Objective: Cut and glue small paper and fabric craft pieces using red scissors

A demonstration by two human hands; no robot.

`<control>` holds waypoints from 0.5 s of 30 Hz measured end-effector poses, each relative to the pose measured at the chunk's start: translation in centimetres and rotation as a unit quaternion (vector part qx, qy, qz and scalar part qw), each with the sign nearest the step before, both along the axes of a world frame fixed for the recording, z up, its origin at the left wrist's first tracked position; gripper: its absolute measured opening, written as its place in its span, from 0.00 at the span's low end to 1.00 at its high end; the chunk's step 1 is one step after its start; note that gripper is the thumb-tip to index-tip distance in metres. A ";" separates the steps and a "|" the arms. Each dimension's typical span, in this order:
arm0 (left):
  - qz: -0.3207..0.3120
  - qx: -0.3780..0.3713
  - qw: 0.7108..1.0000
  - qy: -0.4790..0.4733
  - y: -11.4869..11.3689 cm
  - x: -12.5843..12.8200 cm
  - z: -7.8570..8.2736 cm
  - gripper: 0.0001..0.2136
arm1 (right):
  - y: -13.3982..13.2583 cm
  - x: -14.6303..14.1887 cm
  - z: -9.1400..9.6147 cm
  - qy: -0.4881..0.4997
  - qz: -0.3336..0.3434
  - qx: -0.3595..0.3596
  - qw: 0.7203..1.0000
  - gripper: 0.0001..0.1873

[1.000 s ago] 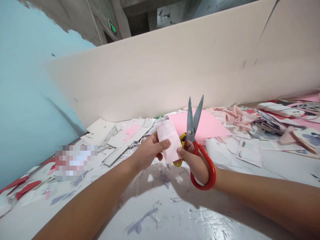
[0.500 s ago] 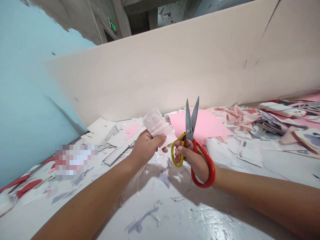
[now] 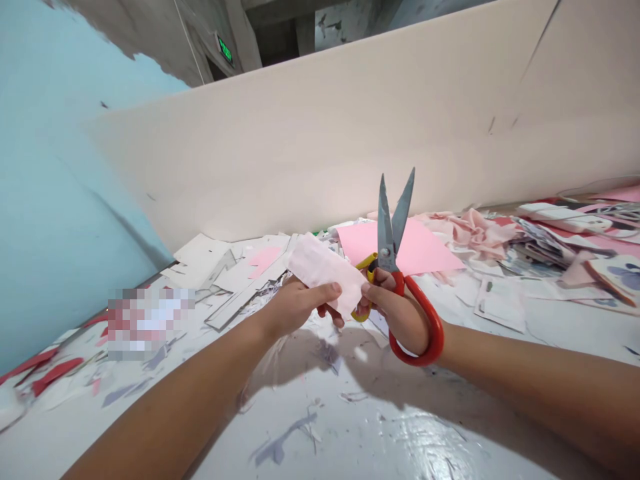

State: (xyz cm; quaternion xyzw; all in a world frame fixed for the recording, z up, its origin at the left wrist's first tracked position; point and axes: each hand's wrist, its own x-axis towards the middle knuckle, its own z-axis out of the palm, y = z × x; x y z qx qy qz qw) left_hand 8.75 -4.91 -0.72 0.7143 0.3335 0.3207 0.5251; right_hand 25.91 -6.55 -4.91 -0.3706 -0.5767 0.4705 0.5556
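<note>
So far, the left hand point(image 3: 295, 310) pinches a pink paper strip point(image 3: 325, 270), while the right hand point(image 3: 400, 313) grips scissors point(image 3: 389, 227), blades spread wide, not yet closed on the strip.

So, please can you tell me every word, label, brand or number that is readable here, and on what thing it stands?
Nothing can be read clearly.
Green wall sign: too small to read.
Pixelated patch: too blurred to read.
Pale pink sheet and scissors: no text shows.

Left hand point(image 3: 297, 308) beside right hand point(image 3: 397, 313)
</note>
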 end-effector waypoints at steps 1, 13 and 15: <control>0.000 -0.002 1.000 0.017 0.1 -0.1 0.0 0.15 | 0.0 0.1 0.1 -0.010 -0.005 0.014 1.000 0.04; 0.246 0.089 0.965 -0.014 0.1 0.2 -0.3 0.22 | -1.7 -0.5 0.6 -0.129 0.101 0.027 0.986 0.24; 0.241 0.094 0.966 -0.017 -0.4 0.3 -0.3 0.22 | -2.2 -0.7 0.5 -0.147 0.108 0.043 0.982 0.26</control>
